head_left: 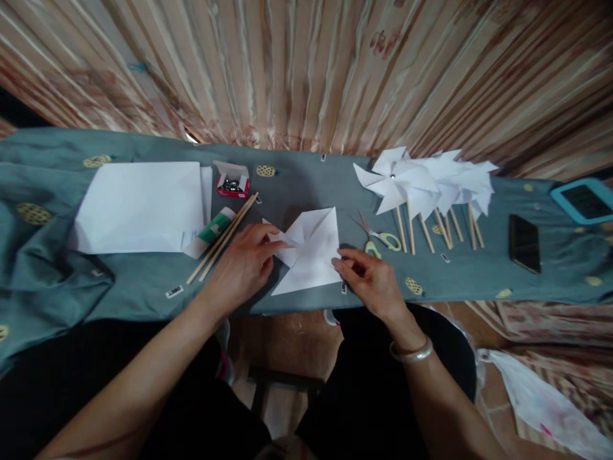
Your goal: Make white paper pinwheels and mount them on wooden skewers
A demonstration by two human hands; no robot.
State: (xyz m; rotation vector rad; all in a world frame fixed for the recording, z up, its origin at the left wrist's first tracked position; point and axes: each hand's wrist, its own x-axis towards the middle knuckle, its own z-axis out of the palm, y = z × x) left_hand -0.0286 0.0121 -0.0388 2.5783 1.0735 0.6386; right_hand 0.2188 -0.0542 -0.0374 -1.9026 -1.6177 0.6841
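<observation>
White folded paper (318, 246), head view: it is lying on the cloth-covered counter (306, 176), between both hands, near the front edge. Left hand (246, 259) is pinching, its grip together on a left flap; right hand (376, 281) is pinching too, its grip clamped on the right edge, bracelet (412, 351) circling the wrist.

Containers: red box (233, 182) is standing with lid up, holding small dark shiny pieces, too small to name. Green-and-white tube (215, 229) is lying slantwise beside the wooden sticks (225, 236), its contents hidden.

Direction: the folded paper is looking roughly square, so a long axis is hard to call; one sharp corner is pointing to the lower left, a smaller tip to the upper left. The wooden sticks are running from lower left to upper right.

Writing: white tags printed on the cloth are showing dark letters, too blurred to read safely; tube lettering likewise.

Others: paper stack (143, 204) is lying at left; scissors (376, 236) are lying just right of the folded paper, blades pointing up-left; pinwheels (428, 182) are overlapping farther right, sticks toward the wearer; phone (524, 243) and blue-framed device (587, 199) are resting at far right.
</observation>
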